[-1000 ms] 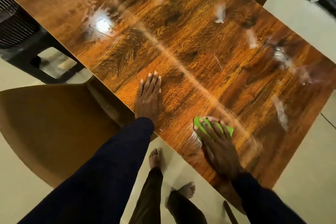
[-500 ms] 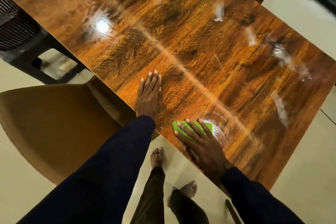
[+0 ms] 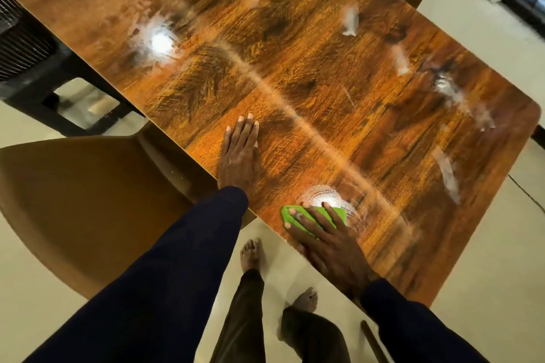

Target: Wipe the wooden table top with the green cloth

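Green cloth (image 3: 312, 216), lower centre: right hand (image 3: 327, 242) pressing it, fingers spread, at bench (image 3: 383, 115) edge; risking sliding off. Left hand (image 3: 240, 153) lying flat, bracing.

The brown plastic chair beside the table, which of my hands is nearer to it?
Left. Your left hand lies flat by the table edge next to the brown plastic chair; your right hand presses the green cloth farther away.
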